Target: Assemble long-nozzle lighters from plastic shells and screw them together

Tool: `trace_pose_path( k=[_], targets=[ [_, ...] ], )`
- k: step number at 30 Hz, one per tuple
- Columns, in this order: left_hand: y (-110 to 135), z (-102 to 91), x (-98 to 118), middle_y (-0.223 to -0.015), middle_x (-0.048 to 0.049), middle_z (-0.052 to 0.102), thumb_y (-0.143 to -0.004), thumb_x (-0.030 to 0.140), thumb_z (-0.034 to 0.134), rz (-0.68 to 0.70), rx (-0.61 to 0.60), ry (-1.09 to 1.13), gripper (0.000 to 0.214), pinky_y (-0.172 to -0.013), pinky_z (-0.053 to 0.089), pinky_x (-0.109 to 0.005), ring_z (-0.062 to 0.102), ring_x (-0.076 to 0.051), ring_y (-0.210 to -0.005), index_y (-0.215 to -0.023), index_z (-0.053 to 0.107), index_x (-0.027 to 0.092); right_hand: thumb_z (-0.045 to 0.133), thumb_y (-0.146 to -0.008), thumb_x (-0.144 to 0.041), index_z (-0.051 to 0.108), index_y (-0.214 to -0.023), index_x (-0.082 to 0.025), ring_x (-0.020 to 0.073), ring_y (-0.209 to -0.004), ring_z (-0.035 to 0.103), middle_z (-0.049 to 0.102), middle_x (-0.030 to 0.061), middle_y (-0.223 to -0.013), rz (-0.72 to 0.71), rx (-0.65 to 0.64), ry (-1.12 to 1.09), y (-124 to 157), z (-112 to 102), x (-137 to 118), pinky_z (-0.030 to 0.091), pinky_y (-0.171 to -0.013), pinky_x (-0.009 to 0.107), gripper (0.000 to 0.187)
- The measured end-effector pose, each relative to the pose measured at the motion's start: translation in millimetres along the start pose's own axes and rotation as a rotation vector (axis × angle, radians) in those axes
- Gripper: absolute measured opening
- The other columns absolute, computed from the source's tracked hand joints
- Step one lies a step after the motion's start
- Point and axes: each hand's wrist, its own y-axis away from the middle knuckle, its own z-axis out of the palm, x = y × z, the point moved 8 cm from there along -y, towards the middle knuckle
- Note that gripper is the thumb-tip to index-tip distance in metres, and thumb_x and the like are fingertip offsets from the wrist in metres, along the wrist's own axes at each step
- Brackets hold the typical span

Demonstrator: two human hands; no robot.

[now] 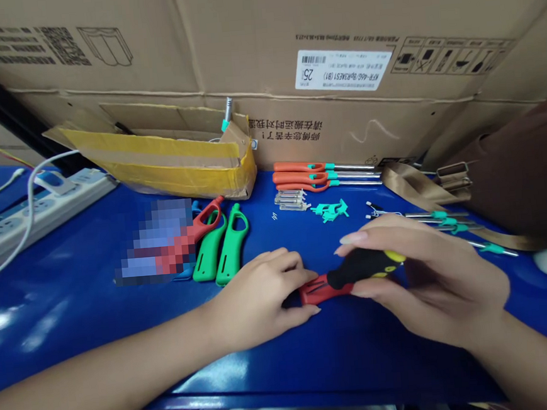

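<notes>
A red lighter casing lies on the blue table in front of me. My left hand pinches its left end between thumb and fingers. Over the casing, my right hand grips a black and yellow screwdriver by its handle; the handle's narrow end points at the casing, and the tip cannot be made out. Beyond my left hand lie green lighter casings and another red casing. Small turquoise triggers and clear fuel tanks sit past the screwdriver.
Several orange lighters with metal tubes lie near the cardboard backing. A yellow-taped box stands back left, a power strip at far left. Metal tubes with turquoise parts and a brown strap lie right.
</notes>
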Motion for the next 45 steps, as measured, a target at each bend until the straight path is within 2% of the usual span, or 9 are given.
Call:
trace_pose_path(
  k=[3,7,13,18,23,29,34,40,45],
  targets=[
    [-0.2,-0.8,0.5,-0.096,-0.0041,0.063,-0.094,0.038,0.069,0.005,0.004,-0.002,0.031,-0.083,0.048,-0.035,0.060,-0.021,-0.091,-0.116,0.070,0.015,0.070,-0.094,-0.029,0.059,-0.139,-0.022,0.0193,-0.082,0.071,0.076,0.0070,-0.100,-0.047,-0.031,0.140,-1.0,2.2,-3.8,0.061,-0.071,0.030,0.047],
    [-0.5,-1.0,0.3,-0.094,-0.0040,0.062,-0.094,0.039,0.069,-0.003,0.000,-0.006,0.028,-0.084,0.049,-0.037,0.060,-0.022,-0.091,-0.111,0.071,0.017,0.050,-0.100,-0.019,0.040,-0.156,-0.018,0.0230,-0.106,0.071,0.071,0.0119,-0.124,0.054,-0.113,0.012,1.6,6.6,0.9,0.061,-0.089,0.037,0.056],
    [-1.0,1.1,-1.1,-0.102,-0.0062,0.066,-0.094,0.038,0.069,-0.016,-0.012,-0.001,0.032,-0.088,0.051,-0.041,0.061,-0.025,-0.095,-0.117,0.069,0.016,0.066,-0.097,-0.029,0.063,-0.124,-0.018,0.0145,-0.079,0.070,0.073,0.0039,-0.090,-0.100,-0.117,0.236,-1.9,2.6,-17.5,0.059,-0.069,0.023,0.029],
    [-0.7,0.3,-0.8,-0.102,-0.0066,0.067,-0.093,0.038,0.069,-0.017,0.004,0.027,0.028,-0.091,0.051,-0.041,0.063,-0.025,-0.098,-0.112,0.071,0.018,0.044,-0.101,-0.016,0.053,-0.138,-0.013,0.0192,-0.113,0.068,0.069,0.0121,-0.127,-0.087,-0.189,0.131,-1.8,4.8,-18.3,0.059,-0.090,0.028,0.038],
    [-0.4,-0.2,-0.6,-0.101,-0.0065,0.067,-0.094,0.037,0.069,-0.018,0.011,-0.008,0.028,-0.086,0.051,-0.039,0.062,-0.024,-0.095,-0.114,0.070,0.018,0.058,-0.101,-0.029,0.064,-0.123,-0.019,0.0141,-0.078,0.071,0.072,0.0029,-0.089,-0.072,-0.156,0.238,-2.9,6.2,-14.3,0.058,-0.069,0.021,0.025],
    [-1.5,-1.3,0.2,-0.097,-0.0058,0.065,-0.094,0.041,0.069,-0.013,0.006,-0.004,0.030,-0.085,0.051,-0.037,0.062,-0.023,-0.093,-0.112,0.071,0.017,0.052,-0.101,-0.022,0.044,-0.151,-0.020,0.0218,-0.111,0.069,0.066,0.0108,-0.135,0.068,-0.198,0.102,-0.6,7.8,-1.0,0.061,-0.091,0.033,0.051],
    [-1.5,-0.6,-0.3,-0.102,-0.0068,0.066,-0.094,0.037,0.069,-0.019,0.000,0.028,0.025,-0.088,0.051,-0.038,0.062,-0.024,-0.097,-0.110,0.070,0.017,0.067,-0.096,-0.028,0.058,-0.135,-0.025,0.0165,-0.078,0.072,0.076,0.0014,-0.091,-0.065,-0.134,0.150,-2.6,3.0,-8.8,0.060,-0.067,0.025,0.040],
    [-1.5,0.5,-1.4,-0.098,-0.0059,0.065,-0.095,0.039,0.067,-0.022,-0.012,0.017,0.026,-0.090,0.051,-0.039,0.062,-0.024,-0.097,-0.112,0.070,0.019,0.052,-0.098,-0.020,0.037,-0.156,-0.017,0.0242,-0.113,0.070,0.070,0.0129,-0.128,-0.005,-0.195,0.069,0.7,11.0,-8.1,0.061,-0.089,0.036,0.059],
    [-1.2,1.5,-1.7,-0.099,-0.0055,0.064,-0.096,0.038,0.066,-0.023,-0.018,0.020,0.026,-0.088,0.050,-0.038,0.061,-0.023,-0.096,-0.112,0.069,0.018,0.071,-0.091,-0.020,0.057,-0.137,-0.023,0.0169,-0.076,0.071,0.075,0.0034,-0.091,-0.073,-0.080,0.178,-1.5,6.0,-10.8,0.060,-0.066,0.026,0.048]
  ],
)
